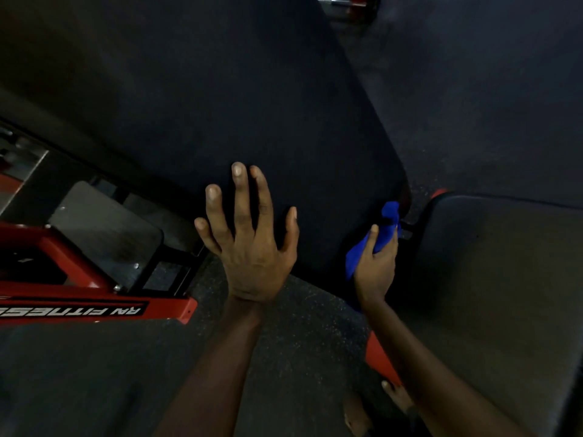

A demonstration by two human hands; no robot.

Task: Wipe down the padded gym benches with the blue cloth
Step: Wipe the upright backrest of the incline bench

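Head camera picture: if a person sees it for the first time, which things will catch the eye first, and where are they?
The eye goes first to the left hand, spread open with its fingers over the lower edge of the dark bench pad in the middle. Next comes the bright blue cloth, bunched in the right hand at the pad's lower right corner. The red frame with white letters stands out at the lower left.
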